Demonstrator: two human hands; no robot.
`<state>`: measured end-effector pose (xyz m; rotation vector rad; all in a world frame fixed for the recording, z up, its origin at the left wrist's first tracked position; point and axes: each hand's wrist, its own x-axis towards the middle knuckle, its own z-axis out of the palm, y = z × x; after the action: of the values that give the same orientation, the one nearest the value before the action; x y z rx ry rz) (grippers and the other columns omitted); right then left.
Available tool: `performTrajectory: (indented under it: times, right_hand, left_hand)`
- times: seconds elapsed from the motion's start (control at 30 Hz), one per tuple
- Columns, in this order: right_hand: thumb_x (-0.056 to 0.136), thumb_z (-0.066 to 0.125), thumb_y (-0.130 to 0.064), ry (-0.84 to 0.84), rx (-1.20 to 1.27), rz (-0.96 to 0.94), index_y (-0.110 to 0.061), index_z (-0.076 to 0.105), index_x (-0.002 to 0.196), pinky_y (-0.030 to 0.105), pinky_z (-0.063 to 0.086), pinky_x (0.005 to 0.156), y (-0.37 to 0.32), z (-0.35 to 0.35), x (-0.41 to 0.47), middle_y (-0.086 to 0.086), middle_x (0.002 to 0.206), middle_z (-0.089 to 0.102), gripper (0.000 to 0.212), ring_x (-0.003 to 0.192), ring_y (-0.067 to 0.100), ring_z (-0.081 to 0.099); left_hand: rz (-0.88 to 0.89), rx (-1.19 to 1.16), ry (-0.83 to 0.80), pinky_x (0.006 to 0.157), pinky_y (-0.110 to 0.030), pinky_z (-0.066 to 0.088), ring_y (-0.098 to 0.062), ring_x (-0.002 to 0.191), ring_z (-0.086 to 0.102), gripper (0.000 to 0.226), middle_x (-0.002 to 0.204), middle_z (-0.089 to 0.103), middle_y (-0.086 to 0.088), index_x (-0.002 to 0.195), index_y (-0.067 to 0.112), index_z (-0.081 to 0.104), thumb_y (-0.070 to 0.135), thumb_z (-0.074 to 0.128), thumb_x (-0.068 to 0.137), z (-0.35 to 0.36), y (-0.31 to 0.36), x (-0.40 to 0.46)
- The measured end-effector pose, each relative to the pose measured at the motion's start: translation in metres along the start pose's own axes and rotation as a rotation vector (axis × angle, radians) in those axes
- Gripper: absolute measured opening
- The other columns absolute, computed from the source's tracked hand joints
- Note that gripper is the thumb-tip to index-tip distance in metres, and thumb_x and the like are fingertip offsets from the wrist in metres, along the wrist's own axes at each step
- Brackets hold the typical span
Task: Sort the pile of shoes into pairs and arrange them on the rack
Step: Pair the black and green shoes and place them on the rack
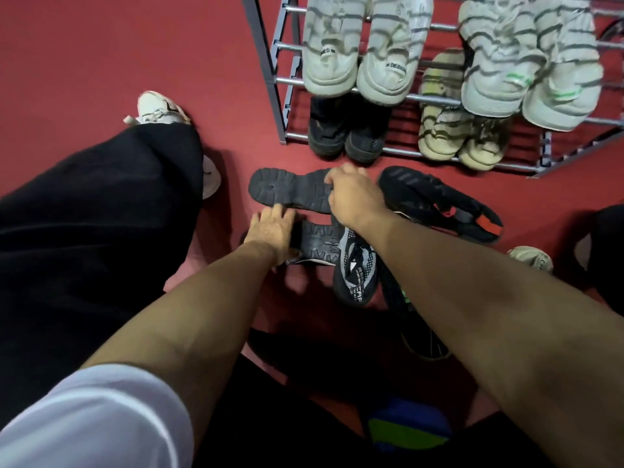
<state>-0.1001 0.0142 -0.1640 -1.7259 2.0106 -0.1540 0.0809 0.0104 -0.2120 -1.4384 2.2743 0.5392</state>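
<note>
I see a red floor (84, 55) with open room on the left and a grey metal rack (287, 81) at the top, its front corner just beyond the pile. Eight shoes sit on the rack in four pairs: two white striped pairs (364, 52) (530, 69) on the upper bars, the left pair reading "DESHO" on one heel, a black pair (344, 136) and a beige pair (462, 136) below. On the floor I count four dark shoes clearly: a sole-up black shoe (287, 189), a black shoe with a red patch (445, 204), a second sole-up shoe (317, 246) and a grey knit sneaker (354, 268) with unreadable lettering. My right hand (351, 197) curls round the first sole's edge; my left hand (273, 231) lies flat, fingers together, on the second.
</note>
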Motion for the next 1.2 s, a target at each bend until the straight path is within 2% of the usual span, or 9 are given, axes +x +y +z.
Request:
performTrajectory:
  times: [0.2,0.37,0.47,0.6,0.77,0.87,0.97,1.07,1.2]
  right_hand:
    - [0.089,0.056,-0.006,-0.291,-0.260,-0.091,-0.019,0.030,0.150,0.044,0.022,0.118,-0.005,0.019,0.054,0.005,0.162,0.015,0.067,0.148,0.030,0.013]
    - [0.089,0.062,-0.031,-0.345,-0.380,0.023,-0.010,0.011,0.154,0.044,0.027,0.112,-0.001,0.025,0.067,0.014,0.155,0.027,0.085,0.139,0.034,0.026]
    - [0.085,0.068,-0.026,-0.318,-0.437,0.085,-0.013,0.022,0.152,0.042,0.036,0.103,-0.004,0.029,0.069,0.013,0.146,0.035,0.082,0.131,0.032,0.034]
    - [0.079,0.072,-0.038,-0.263,-0.526,0.110,-0.019,0.057,0.128,0.043,0.034,0.101,-0.010,0.016,0.066,0.008,0.132,0.046,0.055,0.125,0.030,0.038]
    - [0.083,0.058,-0.013,0.099,-0.510,-0.105,-0.011,0.056,0.114,0.048,0.036,0.096,-0.004,-0.010,0.026,0.012,0.115,0.057,0.032,0.109,0.034,0.051]
    - [0.076,0.064,-0.011,0.266,-0.568,-0.149,-0.011,0.057,0.102,0.043,0.045,0.082,0.020,-0.034,-0.008,0.012,0.100,0.060,0.027,0.095,0.034,0.058]
    - [0.079,0.060,-0.013,0.365,-0.638,-0.085,-0.013,0.057,0.096,0.041,0.049,0.074,0.045,-0.052,-0.050,0.010,0.093,0.059,0.018,0.087,0.034,0.060]
    - [0.077,0.068,-0.031,-0.036,-0.483,0.073,-0.013,0.046,0.121,0.045,0.047,0.088,0.066,-0.043,-0.095,0.011,0.121,0.050,0.052,0.114,0.033,0.050]
    - [0.077,0.066,-0.048,-0.645,-0.336,0.140,-0.028,0.023,0.151,0.055,0.024,0.115,0.083,-0.006,-0.145,0.005,0.161,0.011,0.087,0.143,0.037,0.021]
  left_hand:
    - [0.006,-0.076,-0.065,0.101,-0.046,0.041,-0.031,0.128,0.042,0.094,0.143,0.038,-0.004,0.144,0.019,0.031,0.042,0.080,0.067,0.004,-0.005,0.001]
    - [-0.001,-0.024,-0.119,0.102,-0.044,0.036,-0.025,0.128,0.038,0.097,0.143,0.044,0.004,0.145,0.029,0.032,0.052,0.079,0.064,-0.002,-0.008,0.007]
    - [0.012,0.116,-0.128,0.098,-0.044,0.030,-0.025,0.120,0.040,0.101,0.134,0.049,0.003,0.140,0.037,0.040,0.072,0.073,0.051,-0.002,-0.008,0.004]
    - [0.047,0.135,-0.108,0.096,-0.043,0.028,-0.023,0.114,0.039,0.090,0.125,0.050,0.004,0.121,0.038,0.059,0.083,0.064,0.043,0.004,-0.009,-0.013]
    - [0.076,-0.071,-0.006,0.079,-0.039,0.047,-0.027,0.111,0.049,0.045,0.113,0.047,0.000,0.107,0.023,0.059,0.047,0.071,0.070,-0.010,-0.010,-0.033]
    - [-0.017,-0.007,0.148,0.063,-0.038,0.041,-0.030,0.102,0.055,0.041,0.114,0.047,0.000,0.112,0.022,0.054,0.036,0.067,0.076,-0.026,-0.013,-0.042]
    - [-0.121,0.082,0.316,0.078,-0.043,0.044,-0.033,0.105,0.054,0.031,0.119,0.048,-0.006,0.115,0.015,0.052,0.029,0.054,0.088,-0.038,-0.009,-0.046]
    - [-0.223,0.072,0.346,0.109,-0.055,0.030,-0.035,0.134,0.037,0.036,0.144,0.040,-0.009,0.128,0.012,0.047,0.027,0.034,0.098,-0.029,0.014,-0.039]
    - [-0.098,-0.092,-0.052,0.115,-0.054,0.023,-0.036,0.145,0.018,0.048,0.163,0.008,-0.007,0.139,0.014,0.034,0.036,0.039,0.097,0.012,0.057,-0.038]
